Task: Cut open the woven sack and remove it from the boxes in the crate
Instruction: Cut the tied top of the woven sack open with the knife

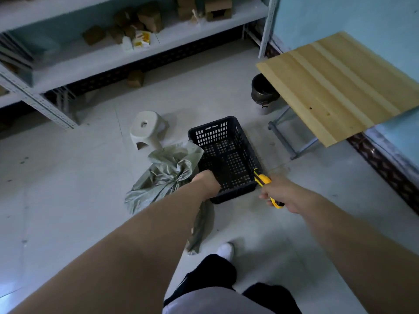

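Dim storeroom with a pale tiled floor (68,200), metal shelving (113,55) along the back wall carrying loose cardboard boxes (149,17), and a folding wooden table (340,87) off to the right with a dark bin (263,94) tucked under its corner. Down in the middle of the floor sits the black plastic crate (229,155) — from up here it looks empty, no boxes visible inside it. The woven sack (167,175), grey-green and tied off in a knot near the top, lies slumped on the floor against the crate's left side, so it's out of the crate rather than in it, and a loose strip of it trails toward the person's feet. The left hand (207,183) is reaching down at the crate's near-left corner right by the sack; its fingers are hidden, so I can't tell what it's gripping, if anything. The right hand (280,196) is closed around a yellow utility knife (263,180), held out to the side away from the other arm, which seems sensible. A small white stool (148,129) stands just behind the sack. No readable writing anywhere — too dark and blurry.
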